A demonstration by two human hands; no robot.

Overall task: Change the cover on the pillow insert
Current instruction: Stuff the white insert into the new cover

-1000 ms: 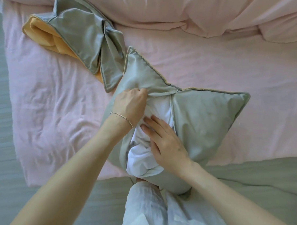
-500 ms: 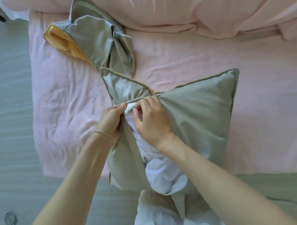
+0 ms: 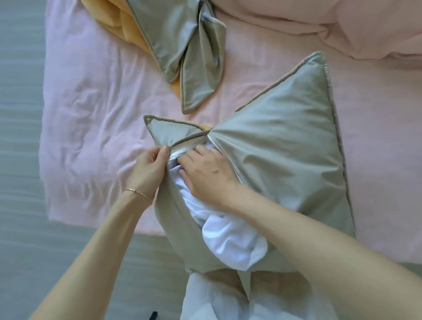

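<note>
Now the right hand (image 3: pixel 210 173) has slid from pinching the opening's top to pressing the soft white pillow insert (image 3: pixel 228 235) down with fingers tucked under the flap, while the left hand (image 3: pixel 149 169) still pinches the edge of the grey-green piped fabric cover (image 3: pixel 277 162). The pillow lies at the near edge of the pink-sheeted bed (image 3: pixel 90 120) — its far right corner is already filled, but a white bulge still spills from the near end, so stuffing isn't finished.

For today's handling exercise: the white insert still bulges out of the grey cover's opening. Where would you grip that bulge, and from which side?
Grip the loose rounded fold of the white insert that spills from the near end of the grey cover, coming from the person's side. It is likely easiest there: bare and bunched, while further up the right hand and left hand crowd the opening.
</note>
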